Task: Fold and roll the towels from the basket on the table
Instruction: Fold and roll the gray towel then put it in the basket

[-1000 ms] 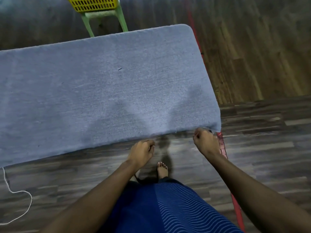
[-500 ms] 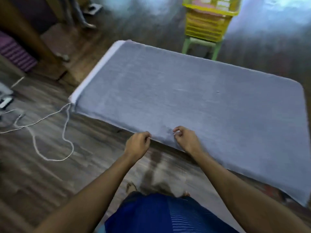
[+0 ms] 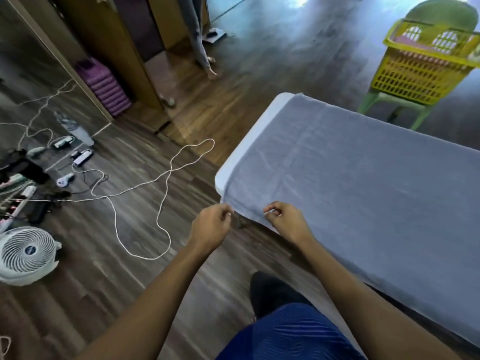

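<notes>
Head view: grey towel (image 3: 363,190) lies spread flat over the table (image 3: 233,157). Left hand (image 3: 211,224), fingers curled, pinches its near corner. Right hand (image 3: 285,222), fingers curled, pinches the near edge just beside. Yellow basket (image 3: 415,74) stands well beyond both.

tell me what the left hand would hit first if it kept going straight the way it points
Most likely the grey towel, at its corner hanging over the table end: the left hand has its curled fingers right beside that corner. Whether they already touch it is unclear.
</notes>
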`<action>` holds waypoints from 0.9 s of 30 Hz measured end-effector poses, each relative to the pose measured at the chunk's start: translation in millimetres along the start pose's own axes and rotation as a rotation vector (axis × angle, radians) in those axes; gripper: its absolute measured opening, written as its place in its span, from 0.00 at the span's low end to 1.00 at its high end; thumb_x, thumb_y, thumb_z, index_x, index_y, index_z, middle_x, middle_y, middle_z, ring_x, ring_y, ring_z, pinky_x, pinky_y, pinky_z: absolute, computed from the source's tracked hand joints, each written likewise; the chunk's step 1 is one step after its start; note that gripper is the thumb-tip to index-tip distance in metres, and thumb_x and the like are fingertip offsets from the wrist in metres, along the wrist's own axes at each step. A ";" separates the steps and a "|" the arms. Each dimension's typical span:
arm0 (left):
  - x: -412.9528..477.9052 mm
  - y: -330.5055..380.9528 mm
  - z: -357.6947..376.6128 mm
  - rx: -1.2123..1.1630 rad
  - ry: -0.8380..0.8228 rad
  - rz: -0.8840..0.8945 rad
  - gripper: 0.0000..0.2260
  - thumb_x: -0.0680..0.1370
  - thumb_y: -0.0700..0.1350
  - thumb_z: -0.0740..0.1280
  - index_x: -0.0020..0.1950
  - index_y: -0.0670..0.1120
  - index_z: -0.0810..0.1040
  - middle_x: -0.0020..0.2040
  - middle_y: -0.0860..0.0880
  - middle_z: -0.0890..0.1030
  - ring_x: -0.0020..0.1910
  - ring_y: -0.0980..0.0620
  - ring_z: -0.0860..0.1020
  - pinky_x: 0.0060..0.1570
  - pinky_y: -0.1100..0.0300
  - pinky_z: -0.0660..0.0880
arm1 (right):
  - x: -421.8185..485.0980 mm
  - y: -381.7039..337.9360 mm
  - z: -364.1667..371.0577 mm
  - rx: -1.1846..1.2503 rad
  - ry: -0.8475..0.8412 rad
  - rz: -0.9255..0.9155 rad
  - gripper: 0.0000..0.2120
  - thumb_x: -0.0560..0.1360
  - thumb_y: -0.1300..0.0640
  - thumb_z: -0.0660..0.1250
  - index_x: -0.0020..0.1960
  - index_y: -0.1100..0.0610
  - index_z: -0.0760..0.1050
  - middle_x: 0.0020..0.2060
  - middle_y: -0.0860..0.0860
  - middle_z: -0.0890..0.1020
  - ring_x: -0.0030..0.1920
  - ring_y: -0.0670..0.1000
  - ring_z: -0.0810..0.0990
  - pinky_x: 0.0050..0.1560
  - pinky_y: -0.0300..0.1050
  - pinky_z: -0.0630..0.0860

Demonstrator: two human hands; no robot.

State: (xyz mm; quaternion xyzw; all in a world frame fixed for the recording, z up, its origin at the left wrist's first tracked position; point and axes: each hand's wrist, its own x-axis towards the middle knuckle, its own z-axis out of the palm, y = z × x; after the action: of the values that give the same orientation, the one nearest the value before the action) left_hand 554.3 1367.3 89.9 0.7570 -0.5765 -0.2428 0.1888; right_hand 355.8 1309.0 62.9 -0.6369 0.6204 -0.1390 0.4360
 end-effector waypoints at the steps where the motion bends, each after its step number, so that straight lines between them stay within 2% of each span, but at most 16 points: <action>1: 16.2 -8.9 -6.2 0.000 -0.016 0.001 0.08 0.77 0.44 0.64 0.51 0.50 0.82 0.42 0.51 0.83 0.44 0.50 0.80 0.45 0.52 0.77 | 12.1 -10.6 7.5 0.013 -0.001 0.006 0.08 0.75 0.56 0.63 0.46 0.46 0.81 0.36 0.46 0.80 0.44 0.52 0.81 0.50 0.47 0.78; 8: 156.1 -60.6 -47.7 0.052 -0.106 0.062 0.08 0.76 0.44 0.64 0.49 0.51 0.82 0.45 0.52 0.84 0.45 0.51 0.80 0.43 0.58 0.75 | 110.7 -75.9 48.0 0.065 0.052 0.054 0.08 0.77 0.56 0.64 0.52 0.54 0.82 0.43 0.48 0.83 0.46 0.50 0.81 0.51 0.45 0.76; 10: 203.3 -72.3 -62.5 0.058 -0.122 0.093 0.08 0.75 0.44 0.65 0.49 0.52 0.83 0.43 0.52 0.84 0.44 0.51 0.81 0.44 0.56 0.77 | 142.0 -90.9 55.6 0.102 0.077 0.082 0.08 0.78 0.56 0.64 0.52 0.54 0.81 0.45 0.47 0.83 0.47 0.48 0.81 0.54 0.44 0.76; 13: 268.8 -86.6 -84.2 0.080 -0.203 0.157 0.08 0.75 0.43 0.65 0.49 0.51 0.83 0.42 0.52 0.84 0.42 0.52 0.81 0.45 0.54 0.78 | 187.0 -110.1 62.0 0.178 0.143 0.125 0.06 0.77 0.58 0.66 0.51 0.53 0.82 0.44 0.45 0.82 0.46 0.46 0.80 0.54 0.44 0.77; 16: 326.7 -89.3 -99.9 0.109 -0.257 0.233 0.07 0.75 0.42 0.66 0.48 0.51 0.83 0.42 0.52 0.84 0.42 0.51 0.81 0.45 0.54 0.77 | 221.1 -123.7 63.0 0.246 0.215 0.185 0.05 0.77 0.59 0.67 0.47 0.50 0.81 0.39 0.46 0.82 0.42 0.47 0.82 0.51 0.51 0.80; 19: 380.1 -84.3 -106.3 0.137 -0.342 0.290 0.07 0.76 0.43 0.66 0.49 0.51 0.83 0.43 0.52 0.84 0.44 0.50 0.81 0.46 0.53 0.77 | 245.1 -134.6 62.6 0.275 0.294 0.270 0.06 0.76 0.60 0.68 0.45 0.50 0.80 0.39 0.47 0.82 0.40 0.47 0.82 0.50 0.50 0.81; 23: 456.3 -75.1 -100.6 0.157 -0.467 0.412 0.07 0.75 0.45 0.65 0.47 0.54 0.82 0.43 0.54 0.84 0.44 0.52 0.81 0.47 0.52 0.78 | 278.7 -135.6 66.4 0.334 0.395 0.425 0.05 0.76 0.57 0.68 0.44 0.47 0.80 0.40 0.49 0.84 0.40 0.49 0.83 0.50 0.52 0.80; 27: 533.1 -54.2 -82.6 0.252 -0.612 0.628 0.08 0.78 0.44 0.63 0.50 0.53 0.82 0.47 0.56 0.83 0.46 0.58 0.79 0.45 0.61 0.74 | 308.6 -142.6 71.3 0.388 0.556 0.567 0.05 0.76 0.57 0.68 0.48 0.52 0.82 0.39 0.50 0.84 0.42 0.52 0.83 0.49 0.49 0.79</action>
State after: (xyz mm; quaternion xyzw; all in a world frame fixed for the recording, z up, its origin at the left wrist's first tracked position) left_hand 760.9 867.9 46.3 0.4562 -0.8323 -0.3142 -0.0195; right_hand 561.6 1033.6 13.0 -0.2862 0.8267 -0.2940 0.3850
